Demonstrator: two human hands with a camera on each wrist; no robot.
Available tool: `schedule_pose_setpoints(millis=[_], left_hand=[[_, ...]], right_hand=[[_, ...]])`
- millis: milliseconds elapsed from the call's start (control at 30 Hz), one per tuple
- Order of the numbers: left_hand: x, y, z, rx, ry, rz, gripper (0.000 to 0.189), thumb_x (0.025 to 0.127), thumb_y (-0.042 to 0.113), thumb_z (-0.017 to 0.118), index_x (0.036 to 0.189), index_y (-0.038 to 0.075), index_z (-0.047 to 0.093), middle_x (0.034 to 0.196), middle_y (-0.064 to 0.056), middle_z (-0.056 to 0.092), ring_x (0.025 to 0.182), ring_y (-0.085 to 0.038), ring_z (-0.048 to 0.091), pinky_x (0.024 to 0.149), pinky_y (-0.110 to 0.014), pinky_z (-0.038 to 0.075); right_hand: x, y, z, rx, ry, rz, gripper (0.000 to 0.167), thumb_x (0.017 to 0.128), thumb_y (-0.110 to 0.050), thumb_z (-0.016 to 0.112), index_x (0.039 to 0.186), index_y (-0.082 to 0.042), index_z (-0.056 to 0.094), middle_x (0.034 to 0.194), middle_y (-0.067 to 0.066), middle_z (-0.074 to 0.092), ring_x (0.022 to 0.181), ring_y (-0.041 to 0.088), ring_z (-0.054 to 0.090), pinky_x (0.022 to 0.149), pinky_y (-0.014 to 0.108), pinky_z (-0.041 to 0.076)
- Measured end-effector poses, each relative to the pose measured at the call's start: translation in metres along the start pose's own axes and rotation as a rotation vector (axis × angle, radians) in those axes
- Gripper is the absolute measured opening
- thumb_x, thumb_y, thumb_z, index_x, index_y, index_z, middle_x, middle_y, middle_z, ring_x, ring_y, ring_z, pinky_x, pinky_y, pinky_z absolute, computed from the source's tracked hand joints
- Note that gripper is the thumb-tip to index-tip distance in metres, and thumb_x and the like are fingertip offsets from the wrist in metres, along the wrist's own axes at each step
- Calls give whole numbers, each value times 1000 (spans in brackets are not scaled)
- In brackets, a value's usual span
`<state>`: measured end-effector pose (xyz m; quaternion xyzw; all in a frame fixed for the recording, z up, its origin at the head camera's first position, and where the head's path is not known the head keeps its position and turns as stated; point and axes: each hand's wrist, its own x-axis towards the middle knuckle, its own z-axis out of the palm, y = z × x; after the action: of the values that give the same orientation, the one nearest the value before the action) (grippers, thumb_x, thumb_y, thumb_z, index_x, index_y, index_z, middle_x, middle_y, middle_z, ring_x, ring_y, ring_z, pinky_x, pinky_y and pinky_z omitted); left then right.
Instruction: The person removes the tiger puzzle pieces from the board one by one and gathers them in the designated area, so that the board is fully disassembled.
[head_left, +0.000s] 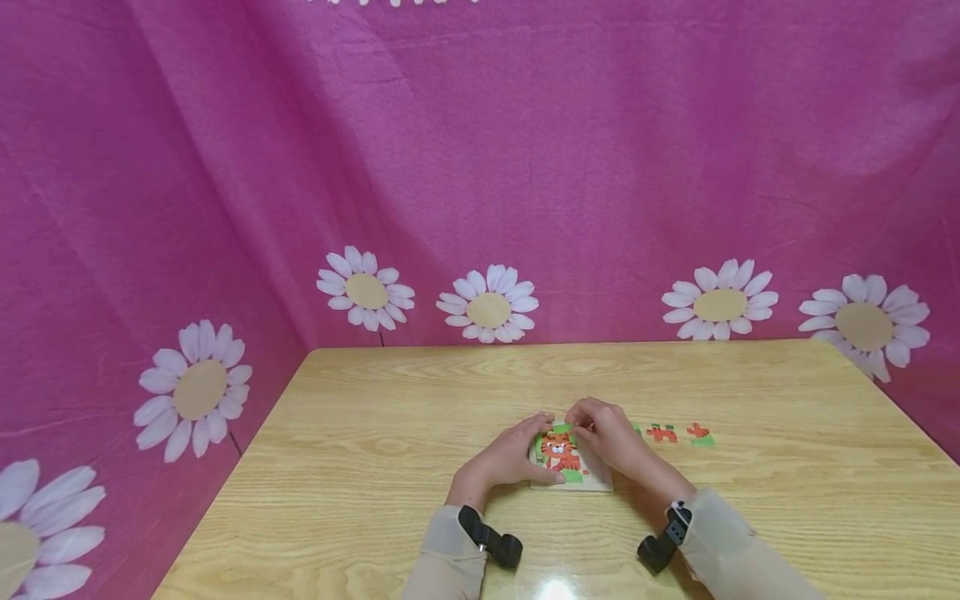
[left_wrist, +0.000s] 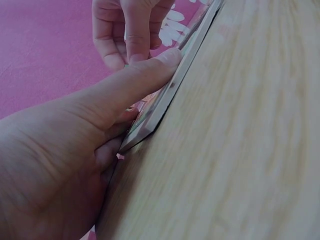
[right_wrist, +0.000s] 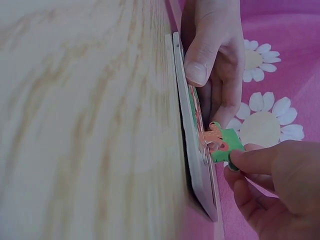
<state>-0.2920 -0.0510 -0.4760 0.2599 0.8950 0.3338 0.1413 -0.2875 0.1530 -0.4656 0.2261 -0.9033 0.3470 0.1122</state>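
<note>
A puzzle board (head_left: 596,482) lies on the table, its left part filled with pieces of an orange tiger on green. My left hand (head_left: 512,454) grips the board from the left, thumb on the near edge and fingers at the far side. Between right thumb and fingers I pinch a green and orange puzzle piece (right_wrist: 226,145), tilted over the board. My right hand (head_left: 611,433) is above the board's far right part. In the left wrist view, the left thumb (left_wrist: 150,70) lies over the board's edge.
Loose puzzle pieces lie right of the board, among them an orange one (head_left: 662,433) and an orange and green one (head_left: 701,434). The wooden table (head_left: 360,467) reaches back to a pink cloth (head_left: 600,167) with white flowers.
</note>
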Motion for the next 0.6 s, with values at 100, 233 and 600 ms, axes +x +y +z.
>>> schedule_pose_setpoints(millis=[100,233,600], left_hand=[[0,0,1,0,0,0,87,80,41,79,152,18,36,163,-3,28,149,-25,29,121,-48,30],[0,-1,2,-13,2,3,86,80,40,80,151,18,37,163,-2,28,149,-25,29,121,-48,30],[1,-2,1,-10,-1,10,82,80,39,79,149,16,40,162,0,29,150,-22,27,122,-45,28]], right_hand=[[-2,2,-2,42,6,16,6,87,2,68,90,-3,68,83,9,68,74,8,59,64,17,52],[-3,6,-4,85,18,34,8,86,4,68,90,-3,68,81,7,69,73,5,57,63,16,50],[-10,13,-13,129,23,76,9,87,5,67,90,-3,68,81,5,68,71,1,53,62,16,49]])
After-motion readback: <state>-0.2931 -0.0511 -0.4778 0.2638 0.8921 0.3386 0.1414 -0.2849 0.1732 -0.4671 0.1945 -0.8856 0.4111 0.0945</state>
